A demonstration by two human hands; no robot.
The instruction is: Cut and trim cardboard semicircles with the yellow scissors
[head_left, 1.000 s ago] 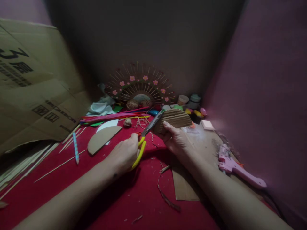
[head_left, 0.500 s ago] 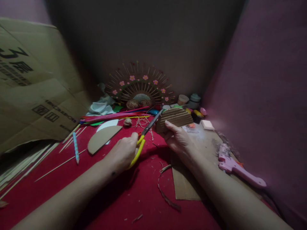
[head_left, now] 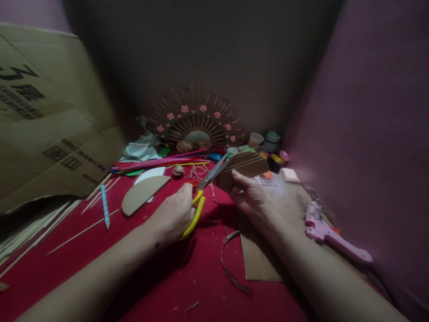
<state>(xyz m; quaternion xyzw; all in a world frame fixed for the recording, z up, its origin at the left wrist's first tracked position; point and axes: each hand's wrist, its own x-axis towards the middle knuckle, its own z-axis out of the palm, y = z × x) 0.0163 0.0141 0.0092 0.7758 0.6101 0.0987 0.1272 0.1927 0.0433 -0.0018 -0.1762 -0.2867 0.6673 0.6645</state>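
My left hand point(head_left: 178, 210) is closed round the yellow handles of a pair of scissors point(head_left: 195, 219). Their blades are spread slightly and reach up to the left edge of a ridged brown cardboard half-disc point(head_left: 248, 164). That half-disc is gripped in my right hand point(head_left: 246, 192), thumb on its near face and the other fingers behind, partly hidden. To the left of the scissors, a smooth cardboard semicircle point(head_left: 142, 197) lies on the red cloth point(head_left: 161, 277), overlapping a white paper piece point(head_left: 150, 173).
A pink glue gun point(head_left: 335, 241) lies on the right, beside a cardboard sheet point(head_left: 259, 259). A decorated fan point(head_left: 197, 114) stands at the back. Pipe cleaners point(head_left: 161, 163), a small twine ball point(head_left: 178, 171) and a blue pencil point(head_left: 105, 206) are further left. A large carton point(head_left: 50, 116) flanks the left side.
The scissor blades have opened wider at the cardboard's left edge, and the handles have shifted slightly. The half-disc has tilted a little in my right hand.
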